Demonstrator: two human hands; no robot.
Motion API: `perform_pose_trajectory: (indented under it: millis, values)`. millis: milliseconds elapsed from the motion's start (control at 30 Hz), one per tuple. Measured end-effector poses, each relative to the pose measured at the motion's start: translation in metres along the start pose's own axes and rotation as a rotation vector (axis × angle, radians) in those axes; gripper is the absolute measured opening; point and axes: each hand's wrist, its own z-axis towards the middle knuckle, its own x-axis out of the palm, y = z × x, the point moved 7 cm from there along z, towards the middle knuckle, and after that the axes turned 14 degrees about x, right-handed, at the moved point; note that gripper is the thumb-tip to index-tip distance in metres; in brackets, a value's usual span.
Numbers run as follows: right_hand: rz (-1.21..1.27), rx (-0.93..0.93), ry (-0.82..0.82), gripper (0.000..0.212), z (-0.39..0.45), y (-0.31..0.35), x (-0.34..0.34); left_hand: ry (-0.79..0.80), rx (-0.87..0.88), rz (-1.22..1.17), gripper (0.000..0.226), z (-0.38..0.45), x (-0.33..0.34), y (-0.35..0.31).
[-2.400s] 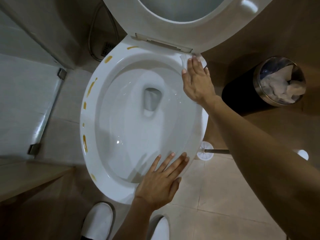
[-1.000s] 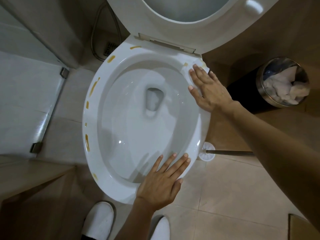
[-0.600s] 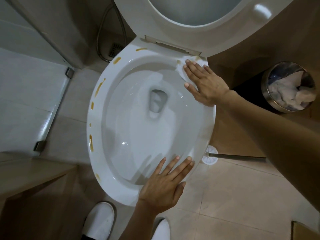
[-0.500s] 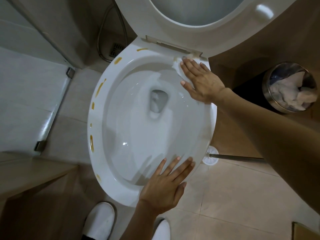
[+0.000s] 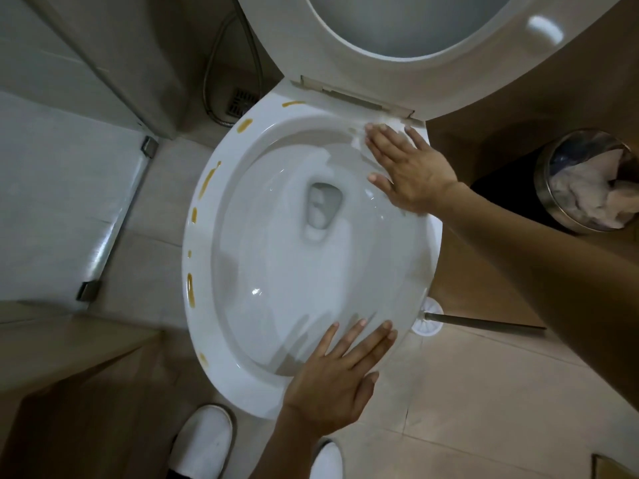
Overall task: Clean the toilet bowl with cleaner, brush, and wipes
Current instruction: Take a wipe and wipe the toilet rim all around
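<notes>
A white toilet bowl (image 5: 221, 344) fills the middle of the view, its seat and lid (image 5: 408, 74) raised. Several yellow-brown streaks (image 5: 207, 178) mark the left rim. My right hand (image 5: 408, 167) lies flat on the back right rim, pressing a white wipe (image 5: 390, 124) that shows only at my fingertips, close to the hinge. My left hand (image 5: 332, 378) rests flat on the front rim, fingers spread, holding nothing. A toilet brush (image 5: 432, 318) lies on the floor to the right of the bowl, its metal handle pointing right.
A round metal bin (image 5: 553, 188) with crumpled white paper stands at the right. A glass shower panel (image 5: 69, 216) and a hose with a floor drain (image 5: 238, 102) are at the left. My white slippers (image 5: 204, 440) are at the bottom, on beige tiles.
My right hand slid the wipe along the back right rim towards the hinge, then back to the right. My left hand stayed on the front rim. The view shifted slightly.
</notes>
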Motion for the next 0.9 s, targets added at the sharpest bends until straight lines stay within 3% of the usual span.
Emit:
perform_pose_trajectory:
  millis: [367,667,900]
  values:
    - [-0.346,-0.072,-0.051,0.069,0.039,0.035,-0.011,-0.003,0.010,-0.019,0.056,0.000,0.006,0.002]
    - [-0.411,-0.038,-0.028,0.072,0.021,0.023,-0.003,-0.030,0.011,0.004,0.058,0.000,0.004,0.002]
    - [-0.446,-0.122,-0.046,0.069,0.043,0.045,-0.011,-0.042,0.023,-0.003,0.059,-0.001,0.005,0.002]
